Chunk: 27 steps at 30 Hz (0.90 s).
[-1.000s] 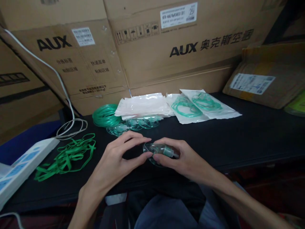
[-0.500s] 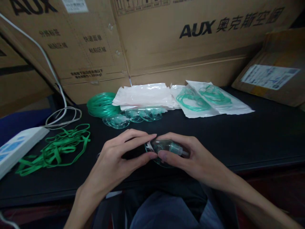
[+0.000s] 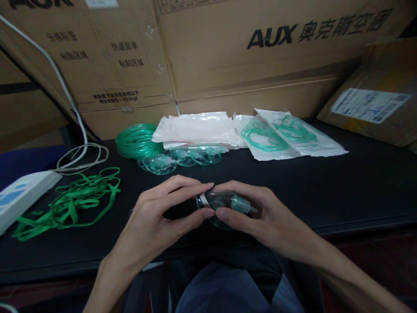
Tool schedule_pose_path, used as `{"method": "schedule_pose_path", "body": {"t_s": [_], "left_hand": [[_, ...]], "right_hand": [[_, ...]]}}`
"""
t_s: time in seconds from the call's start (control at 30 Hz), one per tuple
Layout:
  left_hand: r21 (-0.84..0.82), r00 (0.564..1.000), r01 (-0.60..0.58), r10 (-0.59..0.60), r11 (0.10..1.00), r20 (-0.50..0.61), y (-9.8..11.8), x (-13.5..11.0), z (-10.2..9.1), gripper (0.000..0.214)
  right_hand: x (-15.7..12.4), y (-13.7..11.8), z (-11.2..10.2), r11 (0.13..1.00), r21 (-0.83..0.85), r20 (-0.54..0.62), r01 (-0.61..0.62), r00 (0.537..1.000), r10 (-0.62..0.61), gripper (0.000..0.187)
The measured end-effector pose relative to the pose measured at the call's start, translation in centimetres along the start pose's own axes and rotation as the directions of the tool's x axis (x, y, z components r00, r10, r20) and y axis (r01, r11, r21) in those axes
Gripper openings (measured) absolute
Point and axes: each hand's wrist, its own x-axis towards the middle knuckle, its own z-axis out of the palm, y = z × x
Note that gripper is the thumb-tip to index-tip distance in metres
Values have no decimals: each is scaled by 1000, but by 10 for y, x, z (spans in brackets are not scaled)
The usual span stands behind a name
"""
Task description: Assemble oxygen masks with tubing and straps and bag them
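Note:
A clear oxygen mask (image 3: 221,200) with a pale green connector is held between both hands, just above the table's front part. My left hand (image 3: 169,206) grips its left end, where a metal nose strip shows, with thumb and fingers closed on the edge. My right hand (image 3: 252,206) wraps round the other side, its thumb in front and the connector under the palm. Behind them, several more clear masks (image 3: 159,163) lie in a row on the black table (image 3: 309,191). The underside of the held mask is hidden.
Green elastic straps (image 3: 73,204) lie tangled at left beside a white power strip (image 3: 29,189) and its cable. At the back are coiled green tubing (image 3: 138,141), white pouches (image 3: 198,128) and bagged tubing (image 3: 263,137). Large cardboard boxes (image 3: 211,56) stand behind.
The view has shifted slightly, so the items at left appear a little further left. Both hands keep the same hold on the oxygen mask, which has hardly moved.

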Motion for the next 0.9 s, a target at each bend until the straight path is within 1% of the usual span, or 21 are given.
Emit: {"method": "schedule_pose_path", "body": {"t_s": [0.23,0.37,0.5,0.6,0.67,0.7,0.8,0.83,0.9], "left_hand": [[-8,1000,18,-18,1000,-16,0,0,-1,35],[-41,999,38,-39,998,-20,-1,0,-2,33],[-105,997,79,-80,991,-12,-1,0,-3,27],[-139,990,134,-137,981,-14,1,2,-3,20],[-177,973,215,-226,960,-44,2,4,-1,17],[-201,956,269,-287,942,-67,3,5,0,16],[-226,884,423,-454,878,-110,7,7,3,23],[-207,867,461,-488,863,-103,8,7,4,27],[-158,848,512,-526,845,-67,12,6,6,35]], "right_hand": [[-2,-2,0,1000,-2,11,11,1000,-11,21],[-3,-3,0,1000,-9,12,24,1000,-24,22],[-3,-2,-1,999,-25,16,32,999,-31,24],[-2,-2,-1,998,-41,16,43,999,-42,25],[-2,-1,0,998,-52,10,47,999,-47,24],[-1,-1,0,997,-56,2,44,999,-44,24],[0,1,1,997,-68,-37,40,998,-42,24],[0,2,1,997,-71,-48,39,998,-43,24],[0,3,2,997,-70,-66,44,997,-49,24]]}}
